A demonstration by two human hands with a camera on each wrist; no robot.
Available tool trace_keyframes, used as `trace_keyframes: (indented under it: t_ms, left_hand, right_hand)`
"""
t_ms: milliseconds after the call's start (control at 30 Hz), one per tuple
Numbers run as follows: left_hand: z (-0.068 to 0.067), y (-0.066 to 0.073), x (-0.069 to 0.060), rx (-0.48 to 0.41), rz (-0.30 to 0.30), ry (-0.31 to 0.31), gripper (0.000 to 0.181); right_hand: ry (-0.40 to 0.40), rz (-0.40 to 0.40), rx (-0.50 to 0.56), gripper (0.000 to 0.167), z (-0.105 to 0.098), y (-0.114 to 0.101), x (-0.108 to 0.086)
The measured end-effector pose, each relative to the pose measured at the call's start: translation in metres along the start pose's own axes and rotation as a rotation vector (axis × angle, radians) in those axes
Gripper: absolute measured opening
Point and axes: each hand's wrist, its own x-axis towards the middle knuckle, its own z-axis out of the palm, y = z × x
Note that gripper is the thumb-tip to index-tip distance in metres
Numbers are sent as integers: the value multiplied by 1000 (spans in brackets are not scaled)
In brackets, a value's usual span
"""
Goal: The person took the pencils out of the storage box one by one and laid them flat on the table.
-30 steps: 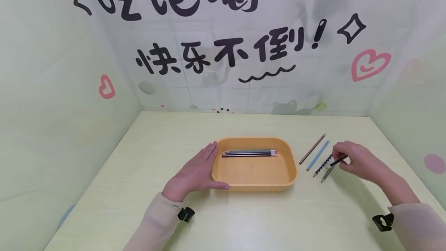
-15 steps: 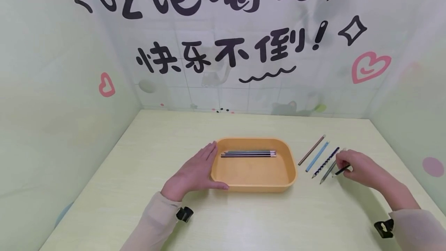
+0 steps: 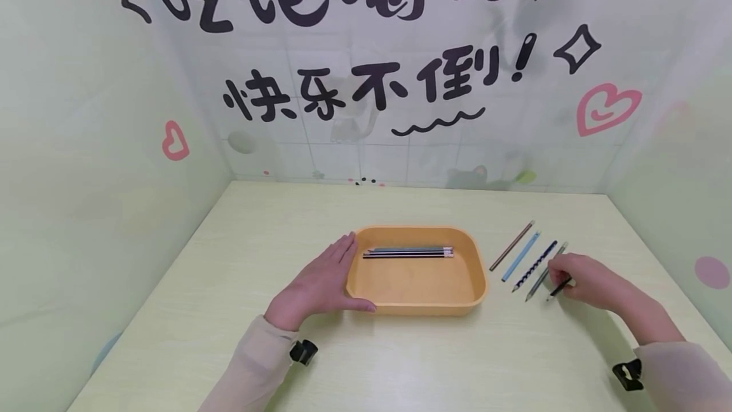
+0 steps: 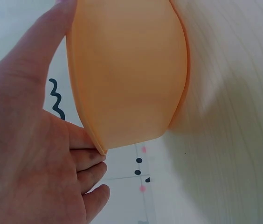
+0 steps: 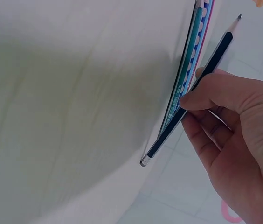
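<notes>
My right hand (image 3: 591, 281) pinches a black pencil (image 5: 215, 53) between thumb and fingers. In the right wrist view its sharpened tip points up and its eraser end lies low, near the table surface. Close beside it lies a grey-green pencil (image 3: 537, 283), partly behind the fingers. My left hand (image 3: 311, 285) rests against the left end of an orange tray (image 3: 423, 308), fingers along the side and thumb at the near rim. The left wrist view shows those fingertips touching the tray's edge. Inside the tray lie a few pencils (image 3: 408, 253), side by side near the far wall.
Left of the right hand lie a dark patterned pencil (image 3: 534, 266), a light blue pencil (image 3: 520, 257) and a brown pencil (image 3: 511, 246), all slanted alike. Printed cloth walls (image 3: 354, 157) enclose the pale table (image 3: 400, 361) at the back and sides.
My right hand has moved slightly down with the black pencil, away from the patterned pencil, whose far end now shows, as does the grey-green one's. The left hand and tray stay put.
</notes>
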Motion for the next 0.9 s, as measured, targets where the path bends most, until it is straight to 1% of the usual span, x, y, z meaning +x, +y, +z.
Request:
trace_keyframes:
  t_ms: [200,467,700,900]
  left_hand:
    - [0,0,0,1,4,4,126]
    - [0,-1,0,5,8,9,126]
    - [0,-1,0,5,8,5,126]
    - [1,-1,1,9,4,8,126]
  right_hand:
    - [-23,-28,-51,43,5,0,1]
    - [-4,-60,-90,44,9,3,3]
    - [-26,-26,-98,42,11,1,4]
    - [-15,-15,-106,41,12,1,4]
